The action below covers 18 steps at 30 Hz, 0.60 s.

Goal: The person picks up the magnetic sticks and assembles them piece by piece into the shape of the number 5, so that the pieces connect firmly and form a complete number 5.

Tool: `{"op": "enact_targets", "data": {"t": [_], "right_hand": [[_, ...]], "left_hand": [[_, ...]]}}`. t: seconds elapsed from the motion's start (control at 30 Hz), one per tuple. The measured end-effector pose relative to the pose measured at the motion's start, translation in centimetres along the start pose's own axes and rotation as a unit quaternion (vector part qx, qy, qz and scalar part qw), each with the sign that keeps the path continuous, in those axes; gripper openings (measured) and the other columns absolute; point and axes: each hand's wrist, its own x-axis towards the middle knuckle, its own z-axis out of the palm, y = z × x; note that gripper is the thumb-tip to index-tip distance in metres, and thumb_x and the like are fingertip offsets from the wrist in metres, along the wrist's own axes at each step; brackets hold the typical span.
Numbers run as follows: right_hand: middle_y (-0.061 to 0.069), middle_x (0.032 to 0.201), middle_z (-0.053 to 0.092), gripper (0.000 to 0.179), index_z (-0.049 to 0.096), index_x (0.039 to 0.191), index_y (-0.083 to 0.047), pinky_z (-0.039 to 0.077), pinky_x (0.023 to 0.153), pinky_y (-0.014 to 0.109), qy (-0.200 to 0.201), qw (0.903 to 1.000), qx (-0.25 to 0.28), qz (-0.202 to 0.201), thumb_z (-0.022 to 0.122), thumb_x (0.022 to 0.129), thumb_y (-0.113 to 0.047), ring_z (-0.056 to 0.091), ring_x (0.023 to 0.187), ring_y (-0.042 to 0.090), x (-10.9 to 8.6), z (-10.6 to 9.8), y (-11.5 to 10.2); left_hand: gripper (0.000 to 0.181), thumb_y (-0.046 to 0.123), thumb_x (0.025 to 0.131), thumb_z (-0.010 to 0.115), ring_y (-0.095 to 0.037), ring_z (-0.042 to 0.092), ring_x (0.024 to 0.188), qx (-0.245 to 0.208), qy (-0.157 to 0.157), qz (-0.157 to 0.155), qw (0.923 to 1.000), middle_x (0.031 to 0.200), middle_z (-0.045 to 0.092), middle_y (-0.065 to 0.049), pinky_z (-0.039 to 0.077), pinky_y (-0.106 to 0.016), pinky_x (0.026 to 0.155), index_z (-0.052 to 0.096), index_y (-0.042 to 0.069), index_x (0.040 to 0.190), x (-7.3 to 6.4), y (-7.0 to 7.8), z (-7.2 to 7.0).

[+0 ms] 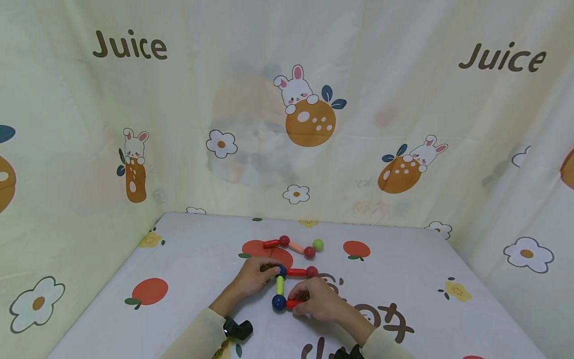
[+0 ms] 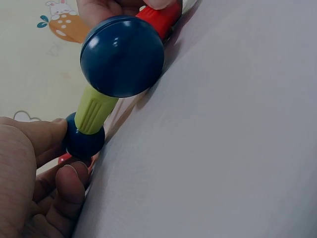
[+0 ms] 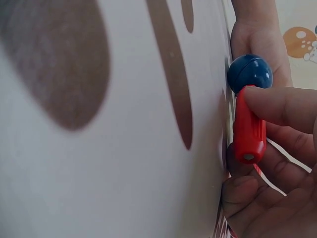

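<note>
Right hand (image 1: 316,299): thumb and fingers pinch the near red rod (image 1: 293,304), one end of which meets the near blue ball (image 1: 279,302); the right wrist view shows a small grey disc (image 3: 248,156) in the rod's other end. Left hand (image 1: 257,274): thumb and finger pinch the far blue ball (image 1: 281,270), the smaller-looking of the two in the left wrist view. Between the blue balls runs the green rod (image 1: 280,285), touching both. From the far blue ball the middle red rod (image 1: 296,272) extends to the person's right, ending at a red ball (image 1: 312,271). These joined pieces lie in front of the person, between the hands, on a white printed cloth (image 1: 202,289).

Beyond the hands lies a second row: the back red rod (image 1: 271,243), partly over a printed apple (image 1: 255,248); a dark red ball (image 1: 284,241); the pink rod (image 1: 296,247); and another red ball (image 1: 310,253). A green ball (image 1: 318,245) sits just beside the last; whether they touch cannot be told.

Periphery: black wristband (image 1: 237,329) at the left sleeve; behind, a pale curtain (image 1: 251,40) with rabbits, oranges and flowers.
</note>
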Motion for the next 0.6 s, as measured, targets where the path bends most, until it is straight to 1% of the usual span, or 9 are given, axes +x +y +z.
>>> {"op": "enact_targets", "data": {"t": [0.27, 0.6], "right_hand": [[-0.007, 0.085, 0.068, 0.018, 0.078, 0.096, -0.021, 0.05, 0.069, 0.029, 0.004, 1.0, 0.005, -0.004, 0.085, 0.081, -0.013, 0.058, 0.081, 0.018, -0.07, 0.06, -0.08], [-0.007, 0.087, 0.069, 0.019, 0.078, 0.096, -0.02, 0.052, 0.071, 0.029, 0.006, 0.9999, 0.015, -0.005, 0.086, 0.08, -0.015, 0.059, 0.083, 0.018, 0.0, 0.08, -0.09]], "left_hand": [[0.029, 0.025, 0.1, 0.066, -0.018, 0.058, 0.088, 0.003, -0.001, 0.002, 1.0, 0.099, 0.069, 0.005, 0.052, -0.029, 0.071, 0.073, 0.011, 0.124, -0.05, 0.09, -0.06], [0.03, 0.025, 0.1, 0.065, -0.018, 0.058, 0.088, 0.0, -0.002, -0.001, 1.0, 0.099, 0.069, 0.005, 0.052, -0.029, 0.069, 0.073, 0.011, 0.125, -0.01, 0.02, -0.01]]}}
